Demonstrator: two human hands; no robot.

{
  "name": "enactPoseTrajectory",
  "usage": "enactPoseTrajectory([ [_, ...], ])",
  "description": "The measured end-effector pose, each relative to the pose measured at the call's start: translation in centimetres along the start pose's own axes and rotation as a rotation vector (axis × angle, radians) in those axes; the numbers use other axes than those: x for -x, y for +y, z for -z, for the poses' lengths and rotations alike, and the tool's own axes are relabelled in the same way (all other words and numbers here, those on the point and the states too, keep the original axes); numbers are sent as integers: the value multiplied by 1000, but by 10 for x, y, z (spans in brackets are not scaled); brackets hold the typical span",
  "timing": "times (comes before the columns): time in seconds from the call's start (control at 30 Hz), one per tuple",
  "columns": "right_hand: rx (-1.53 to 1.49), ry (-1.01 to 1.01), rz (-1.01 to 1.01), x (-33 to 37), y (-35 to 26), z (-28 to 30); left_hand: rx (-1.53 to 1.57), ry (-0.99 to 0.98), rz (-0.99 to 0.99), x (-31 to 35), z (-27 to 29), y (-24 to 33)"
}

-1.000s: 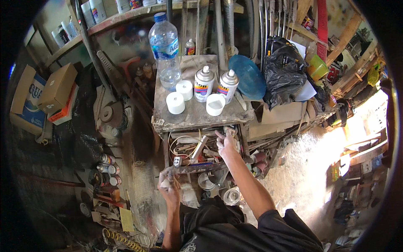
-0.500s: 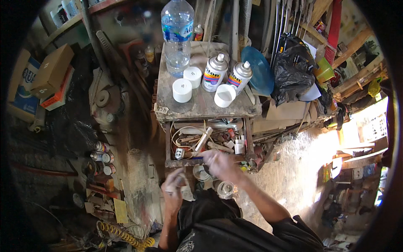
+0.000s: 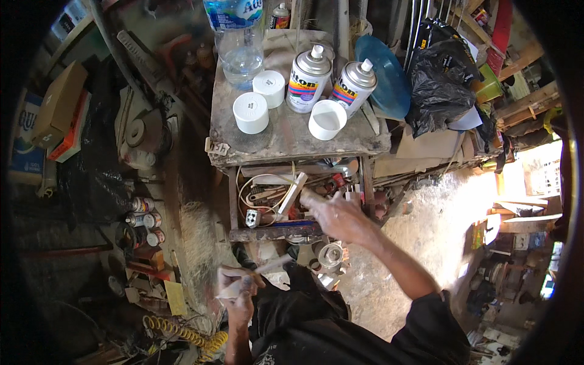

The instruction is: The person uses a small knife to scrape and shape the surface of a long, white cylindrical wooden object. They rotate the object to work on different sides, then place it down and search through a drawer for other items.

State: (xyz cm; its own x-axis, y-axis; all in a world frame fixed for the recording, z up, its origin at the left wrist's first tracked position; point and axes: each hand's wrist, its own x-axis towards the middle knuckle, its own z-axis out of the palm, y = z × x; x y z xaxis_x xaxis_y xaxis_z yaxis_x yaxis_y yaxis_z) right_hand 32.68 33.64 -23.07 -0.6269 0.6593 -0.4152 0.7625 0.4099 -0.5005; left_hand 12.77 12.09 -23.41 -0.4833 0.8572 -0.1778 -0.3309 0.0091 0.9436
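Note:
My left hand [image 3: 238, 291] is closed in front of my chest around a thin pale stick [image 3: 274, 263] that points up to the right; its kind is not clear. Beneath those fingers a whitish flat edge shows, too blurred to name. Over the right part of a small table's open drawer [image 3: 277, 233] reaches my right hand [image 3: 342, 218], index finger stretched out and nothing visible in it. Near that fingertip a white rectangular bar [image 3: 293, 196] lies tilted in the drawer, with a looped pale cable [image 3: 242, 193] and assorted tools around it.
On the worn tabletop [image 3: 286, 141] stand two spray cans [image 3: 309, 82], several white caps [image 3: 250, 113] and a large water bottle [image 3: 240, 55]. A blue round lid [image 3: 382, 76] and a black plastic bag [image 3: 441, 91] are at the right. Cartons [image 3: 58, 109] and paint tins [image 3: 145, 219] line the left.
My right hand has moved right across the drawer, its index finger now extended. My left hand has dropped lower and left, and the pale stick now shows plainly. The view has shifted slightly.

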Motion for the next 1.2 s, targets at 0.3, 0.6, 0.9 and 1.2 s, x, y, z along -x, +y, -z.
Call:
enactPoseTrajectory([
  [0.3, 126, 92, 378, -23, 25, -3, 60, 282, -108, -50, 17, -18],
  [0.6, 115, 310, 273, -28, 5, -14, -400, 432, -510, -117, -18, -46],
  [0.9, 583, 93, 628, -44, 45, 14, -644, 346, -618, -129, -18, -59],
  [1.2, 473, 102, 383, -17, 27, 32, -699, 390, -610, -130, -17, -63],
])
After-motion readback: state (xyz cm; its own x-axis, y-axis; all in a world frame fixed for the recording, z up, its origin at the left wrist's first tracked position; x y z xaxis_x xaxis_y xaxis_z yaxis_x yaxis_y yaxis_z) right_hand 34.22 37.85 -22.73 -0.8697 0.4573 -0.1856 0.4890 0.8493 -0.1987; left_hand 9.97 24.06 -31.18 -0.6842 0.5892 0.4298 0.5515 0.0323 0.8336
